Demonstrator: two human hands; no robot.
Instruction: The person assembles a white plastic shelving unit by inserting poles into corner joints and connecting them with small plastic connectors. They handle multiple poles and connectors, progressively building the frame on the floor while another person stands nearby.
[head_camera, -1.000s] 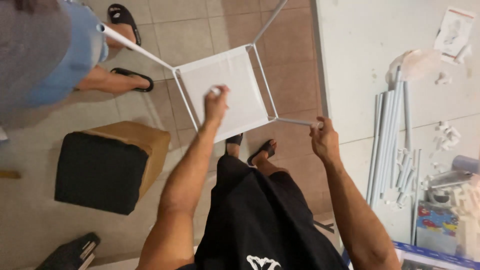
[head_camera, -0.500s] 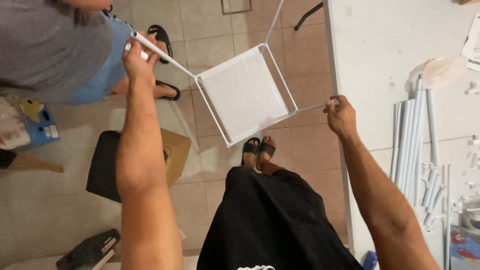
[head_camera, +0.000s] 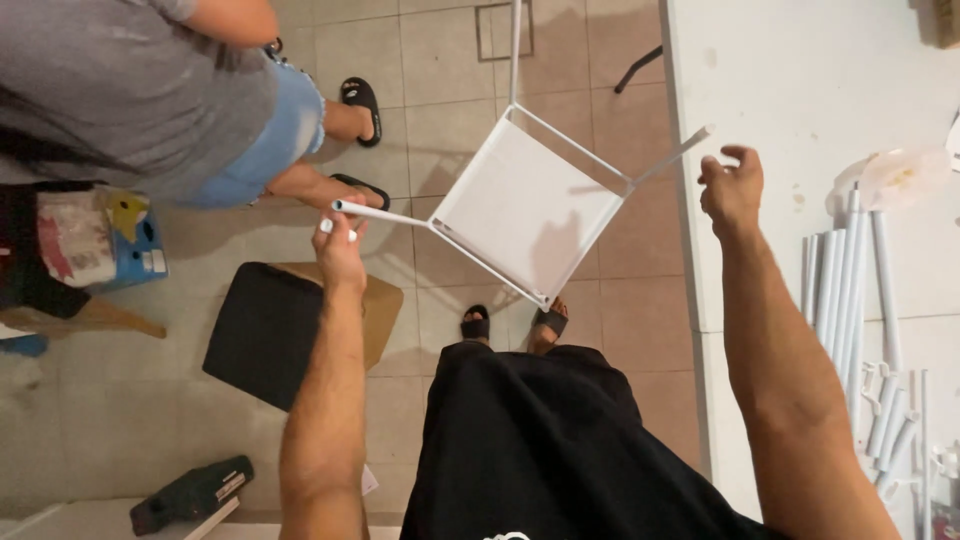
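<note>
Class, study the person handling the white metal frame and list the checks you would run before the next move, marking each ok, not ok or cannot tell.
1. Left hand grips a frame leg: ok.
2. Right hand grips the other leg: not ok, open just beside its tip.
3. White panel seated in the frame: cannot tell.
4. Second person clear of the frame: not ok, standing close.
5. Spare white tubes within reach on the table: ok.

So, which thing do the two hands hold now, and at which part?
The left hand grips one thin leg of the white metal frame, near that leg's free end. The right hand is open beside another leg's tip, apparently not touching it.
</note>
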